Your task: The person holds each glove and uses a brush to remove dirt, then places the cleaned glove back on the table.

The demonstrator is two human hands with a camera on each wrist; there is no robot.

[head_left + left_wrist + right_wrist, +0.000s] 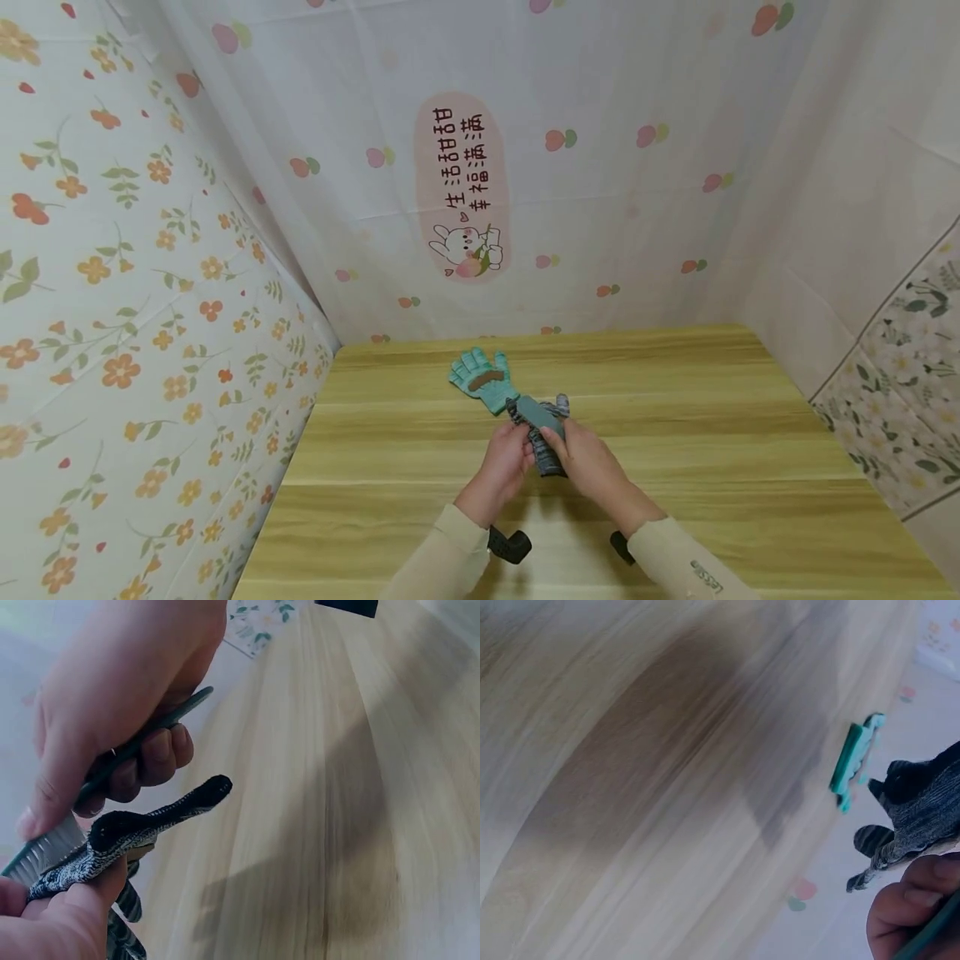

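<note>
My left hand (pixel 505 465) grips a dark grey striped knit glove (pixel 551 464) held up over the table. In the left wrist view its fingers pinch the glove's fabric (pixel 71 876), while the glove's own fingers dangle below. My right hand (pixel 592 462) holds a flat green brush (pixel 534 412) by its handle, fingers curled round it. The pale bristles (pixel 58 847) face the glove and meet its fabric in the left wrist view. Beyond both hands, a teal knit glove (pixel 467 367) with a brown patch across it lies flat on the table.
The wood-grain table (pixel 675 400) runs back to a patterned curtain (pixel 637 208) with a printed rabbit. A floral curtain (pixel 135 275) closes the left side, and another hanging sheet (pixel 840 275) the right. Black curved pieces (pixel 512 546) show by the wrists.
</note>
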